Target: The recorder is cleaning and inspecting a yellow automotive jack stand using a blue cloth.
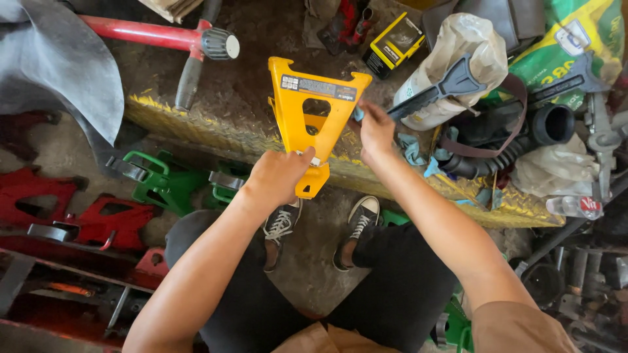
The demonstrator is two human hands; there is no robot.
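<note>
From the head camera I see my left hand (278,176) clenched around the narrow lower end of the yellow stand (314,121), held up over the dirty step (216,127), while my right hand (376,131) grips its upper corner, cloth (412,149) just beside, wiping apparently unfinished.

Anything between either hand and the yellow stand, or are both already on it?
Nothing visible stands between. The left hand grips the yellow triangular stand at its narrow lower end, and the right hand touches its upper right corner, seemingly with a bit of blue cloth pinched there. Both hands are in contact.
</note>
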